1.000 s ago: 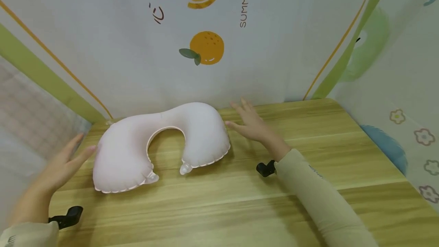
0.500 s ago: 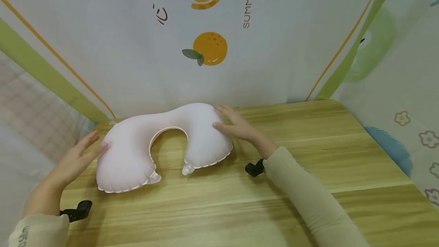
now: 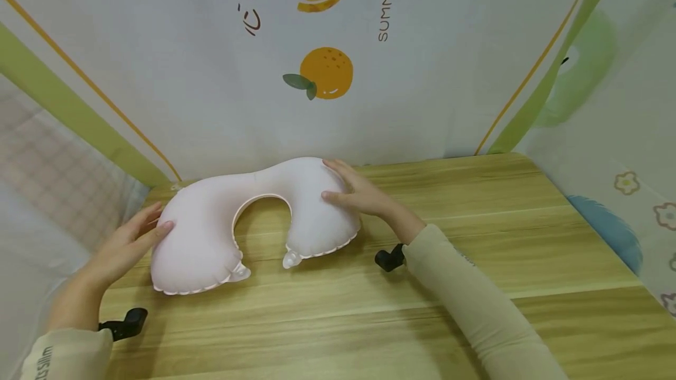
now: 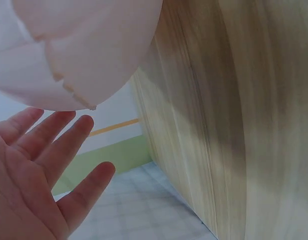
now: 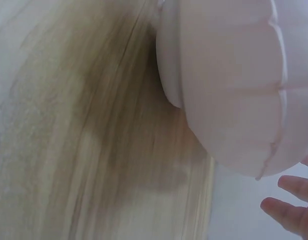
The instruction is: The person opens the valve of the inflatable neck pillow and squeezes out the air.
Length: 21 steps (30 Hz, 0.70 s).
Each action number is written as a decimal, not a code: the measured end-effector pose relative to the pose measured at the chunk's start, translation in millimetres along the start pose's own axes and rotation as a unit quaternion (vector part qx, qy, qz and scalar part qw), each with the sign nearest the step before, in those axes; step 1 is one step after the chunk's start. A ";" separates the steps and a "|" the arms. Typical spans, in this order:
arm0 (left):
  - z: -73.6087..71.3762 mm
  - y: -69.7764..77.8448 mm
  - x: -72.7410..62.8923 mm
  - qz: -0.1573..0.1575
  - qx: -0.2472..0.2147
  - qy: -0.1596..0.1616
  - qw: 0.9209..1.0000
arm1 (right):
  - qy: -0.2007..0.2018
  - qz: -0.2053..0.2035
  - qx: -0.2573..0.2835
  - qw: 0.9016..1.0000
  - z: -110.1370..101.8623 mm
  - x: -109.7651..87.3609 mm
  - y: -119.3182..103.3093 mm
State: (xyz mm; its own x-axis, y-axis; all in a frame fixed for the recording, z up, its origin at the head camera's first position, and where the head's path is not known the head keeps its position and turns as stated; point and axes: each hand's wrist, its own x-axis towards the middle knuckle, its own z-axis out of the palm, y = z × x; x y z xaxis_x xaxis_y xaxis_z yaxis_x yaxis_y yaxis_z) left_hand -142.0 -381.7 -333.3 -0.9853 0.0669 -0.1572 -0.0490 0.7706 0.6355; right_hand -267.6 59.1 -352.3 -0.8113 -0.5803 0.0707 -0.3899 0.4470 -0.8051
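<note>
Printed curtain (image 3: 422, 116) with an orange motif (image 3: 327, 73) hangs along the back edge of a wood-grain table (image 3: 327, 333). Near the back left corner, close to that edge, lies a pale pink inflated U-shaped pillow (image 3: 253, 186), its mouth facing the front edge and a clear tab (image 3: 292, 258) at one of its ends.

Both hands have their fingers loosely extended, well apart from a closed grasp. The left hand (image 3: 118, 248) lays its thumb against the pillow's outer left side; the right hand (image 3: 364, 193) rests its thumb on the top of the other end, fingers along the far side.

Some fingers are partly hidden behind the pillow in the head view, and the right wrist view cuts that hand off at its border. In both wrist views at least one fingertip stands clear of the pillow; how firmly the others press cannot be told.

Each forearm slants in from the front edge, in a beige sleeve (image 3: 475, 304), a black device (image 3: 391, 258) at the wrist. Lettering on the left cuff is cropped.
</note>
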 end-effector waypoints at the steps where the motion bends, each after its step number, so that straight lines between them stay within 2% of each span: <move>1: 0.3 -0.1 0.5 0.002 0.000 0.000 1.000 | -0.001 0.002 -0.003 1.000 0.1 0.0 -0.2; 6: 1.3 0.2 1.7 0.009 -0.004 0.001 1.000 | -0.006 0.008 -0.009 1.000 1.1 -0.4 -0.6; 13: 2.4 1.7 -1.1 -0.001 -0.007 0.002 1.000 | -0.017 0.000 0.012 1.000 2.4 -1.3 0.4; 21: 5.9 3.6 -0.3 0.002 -0.007 0.008 1.000 | -0.012 -0.006 0.006 1.000 2.1 -3.2 4.2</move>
State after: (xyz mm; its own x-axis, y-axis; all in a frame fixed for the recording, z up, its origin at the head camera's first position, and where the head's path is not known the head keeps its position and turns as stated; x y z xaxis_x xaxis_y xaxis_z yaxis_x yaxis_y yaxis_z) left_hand -141.0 -375.2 -335.4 -0.9881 0.0596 -0.1416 -0.0468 0.7607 0.6474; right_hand -265.7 61.4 -357.1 -0.7952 -0.6027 0.0665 -0.3945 0.4309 -0.8116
